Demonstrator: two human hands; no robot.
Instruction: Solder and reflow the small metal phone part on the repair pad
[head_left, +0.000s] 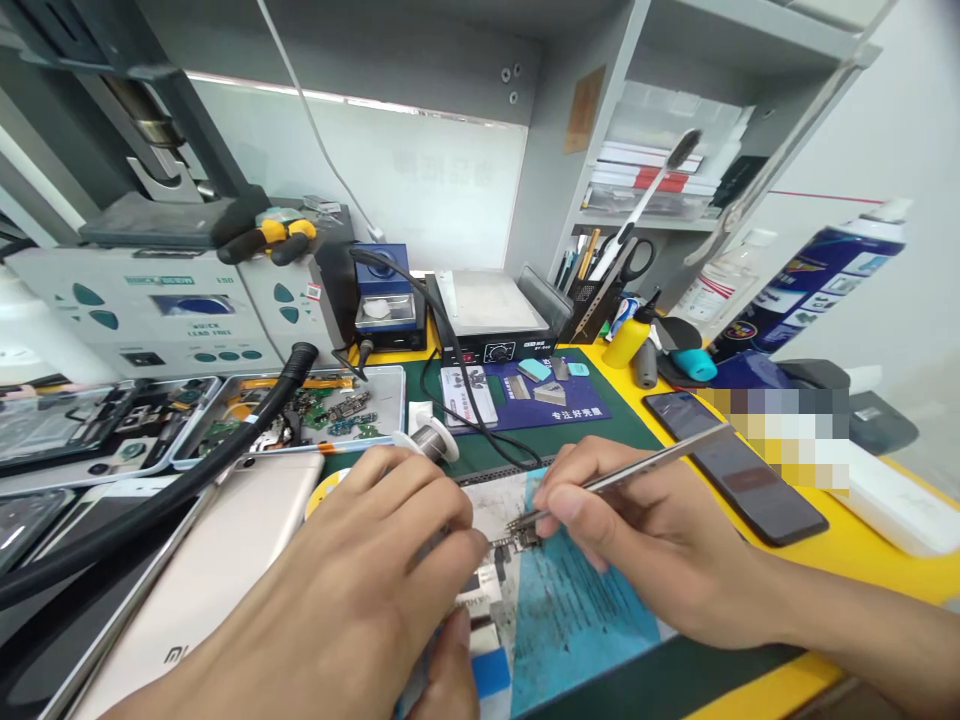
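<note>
My right hand [637, 535] pinches metal tweezers [645, 465], and their tips touch a small circuit board [517, 545] that lies on a blue mat [570, 610]. My left hand [360, 590] rests over the left part of that board; its fingers are closed around something dark and slim that I cannot make out. A white part of the board [476, 600] shows just below my left fingers.
A gold phone back [210, 570] lies at the left under a thick black hose [187, 470]. A tray of phone parts [330, 410], a solder spool [429, 440], a soldering station [382, 300] and a hot plate [491, 310] stand behind. A dark phone [735, 470] lies on the yellow table [862, 545] at right.
</note>
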